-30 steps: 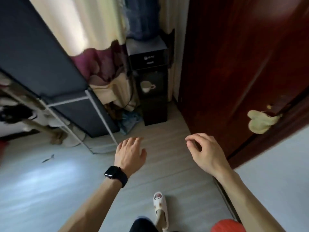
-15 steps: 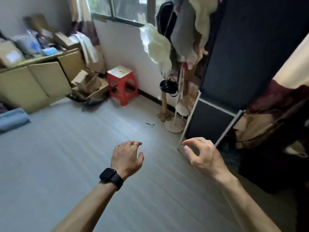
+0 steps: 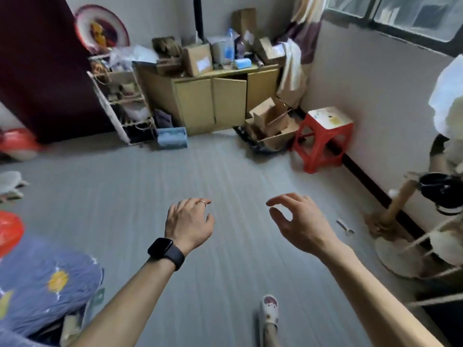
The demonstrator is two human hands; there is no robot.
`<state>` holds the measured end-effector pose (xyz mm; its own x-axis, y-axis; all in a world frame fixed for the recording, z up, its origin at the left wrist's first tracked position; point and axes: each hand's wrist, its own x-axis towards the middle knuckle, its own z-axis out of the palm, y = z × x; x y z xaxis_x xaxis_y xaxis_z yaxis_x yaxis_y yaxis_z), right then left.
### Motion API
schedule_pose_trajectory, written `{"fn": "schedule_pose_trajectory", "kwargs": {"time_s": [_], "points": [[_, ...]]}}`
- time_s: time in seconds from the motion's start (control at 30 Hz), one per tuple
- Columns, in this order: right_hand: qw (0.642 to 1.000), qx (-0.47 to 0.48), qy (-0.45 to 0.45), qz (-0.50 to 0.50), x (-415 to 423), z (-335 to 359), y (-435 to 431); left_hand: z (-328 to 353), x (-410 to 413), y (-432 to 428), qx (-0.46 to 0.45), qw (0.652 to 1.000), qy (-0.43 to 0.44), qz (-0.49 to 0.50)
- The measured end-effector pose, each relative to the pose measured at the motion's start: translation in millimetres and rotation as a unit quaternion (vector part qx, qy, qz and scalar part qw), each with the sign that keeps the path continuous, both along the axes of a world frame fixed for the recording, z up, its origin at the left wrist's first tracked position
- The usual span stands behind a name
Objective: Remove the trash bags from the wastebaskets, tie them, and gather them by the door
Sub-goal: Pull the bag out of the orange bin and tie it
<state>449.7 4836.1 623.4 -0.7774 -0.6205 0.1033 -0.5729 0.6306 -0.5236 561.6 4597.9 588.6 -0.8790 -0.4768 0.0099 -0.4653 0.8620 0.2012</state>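
Left hand (image 3: 188,224) empty; red blur (image 3: 8,232) (wastebasket, perhaps) cropped.

Two hands (image 3: 188,222), one red stool (image 3: 323,139), one black watch (image 3: 165,252), one ring (image 3: 202,203), one white slipper (image 3: 269,309)

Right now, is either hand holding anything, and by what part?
Nothing is held. The left hand and the right hand both hang loosely curled and empty above the grey floor.
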Motion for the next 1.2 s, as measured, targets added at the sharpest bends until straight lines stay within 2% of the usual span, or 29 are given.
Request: {"fn": "schedule_pose_trajectory", "kwargs": {"time_s": [0.27,0.43,0.7,0.93,1.2], "points": [[0.991,0.016,0.017,0.131,-152.9,-4.3,-195.0,13.3,-72.6,-155.2,-0.002,0.991,-0.001,0.131],[0.975,0.025,0.018,0.222,-209.1,3.3,-322.6,24.3,-86.1,-251.4,-0.004,0.975,0.0,0.221],[0.942,0.003,0.037,0.335,-231.9,8.9,-561.2,29.3,-81.1,-444.3,-0.033,0.947,0.019,0.317],[0.925,-0.017,0.047,0.377,-230.1,19.7,-790.6,42.4,-74.3,-653.4,-0.057,0.935,0.026,0.35],[0.917,-0.019,0.012,0.398,-244.7,13.4,-992.5,44.6,-90.9,-852.7,-0.047,0.929,0.001,0.366]]}}
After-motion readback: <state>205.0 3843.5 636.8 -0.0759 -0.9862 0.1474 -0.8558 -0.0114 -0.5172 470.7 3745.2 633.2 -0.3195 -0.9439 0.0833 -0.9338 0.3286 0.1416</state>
